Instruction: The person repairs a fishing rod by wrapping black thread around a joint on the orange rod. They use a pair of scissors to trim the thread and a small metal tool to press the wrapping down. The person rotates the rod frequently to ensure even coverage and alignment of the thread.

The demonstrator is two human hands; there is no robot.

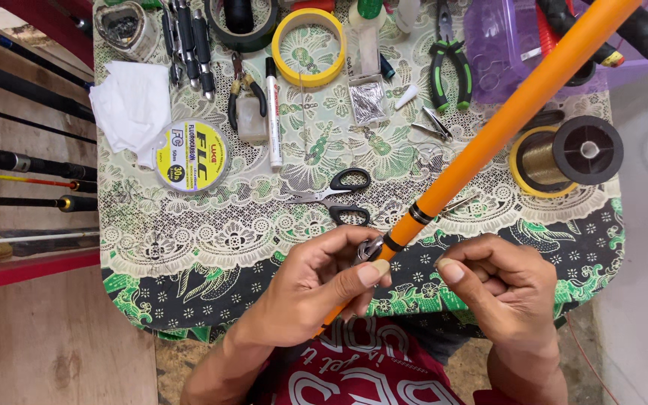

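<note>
At 6 o'clock on the table (189,247): left hand (316,289) curled tight round the orange rod (504,124), thumb pressing a little metal ring (369,248). Right hand (500,289) just beside, at 3 o'clock, fingers pinched shut; cannot tell on what. Might let the ring slip with a weak press. Could bump the thread spool (568,154) at 1 o'clock with a careless swing.

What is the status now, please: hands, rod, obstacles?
Left hand grips orange rod at metal guide. Right hand closed beside it. Scissors nearby.
</note>
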